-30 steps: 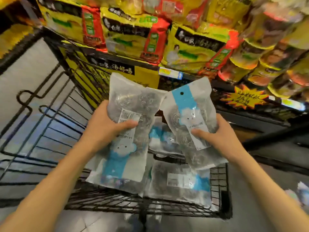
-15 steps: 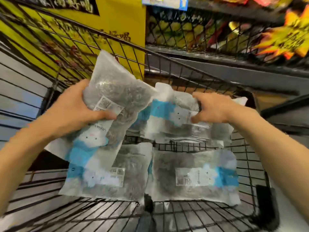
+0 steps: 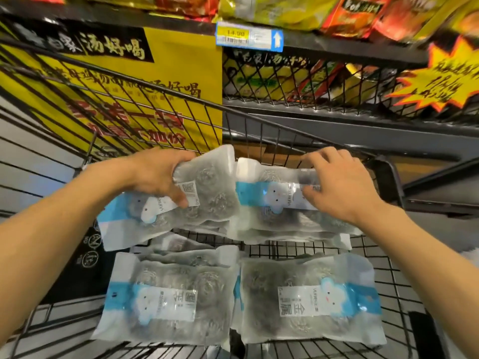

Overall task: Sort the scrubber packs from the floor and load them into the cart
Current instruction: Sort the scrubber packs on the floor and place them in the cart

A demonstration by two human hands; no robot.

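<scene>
Gripping scrubber packs (image 3: 207,193) over cart (image 3: 324,251), hands (image 3: 155,177).

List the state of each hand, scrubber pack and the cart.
left hand: grips the left pack.
left pack: held tilted above the cart.
right hand: fingers on the right pack.
right pack: lying flat on a stack.
two near packs: lying flat, side by side.
cart: partly loaded.

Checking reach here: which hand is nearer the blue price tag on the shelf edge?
Left. The left hand sits below and slightly left of the price tag; the right hand is farther off, below and right.
</scene>
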